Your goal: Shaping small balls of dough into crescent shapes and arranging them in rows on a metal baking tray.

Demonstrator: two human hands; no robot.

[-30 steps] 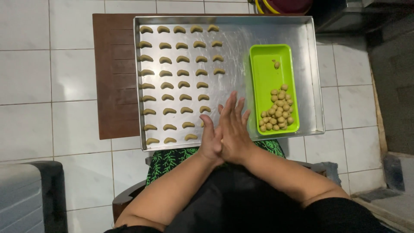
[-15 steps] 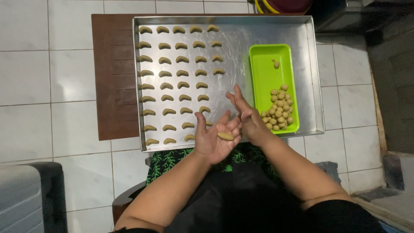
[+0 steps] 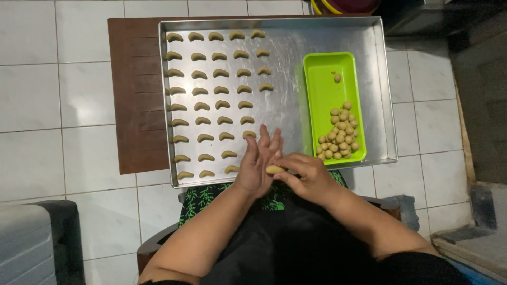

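I see white floor tiles [image 3: 84, 95] under a steel baking tray [image 3: 285, 105] — my right hand [image 3: 309, 177] pinches a pale dough roll [image 3: 274, 169] against my open left hand [image 3: 257, 166], over the tray's near edge.

Home kitchen (baking tray [image 3: 274, 26], tiled floor [image 3: 63, 95])

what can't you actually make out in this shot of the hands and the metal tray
- Head view: the pale dough piece is mostly covered by the right hand fingers and the left hand, so its shape is unclear.
- The large metal baking tray has its near edge partly hidden behind both hands.
- The small dough balls in the bright green plastic tray are piled, too small to count.
- The round containers at the top are cut off by the frame edge.
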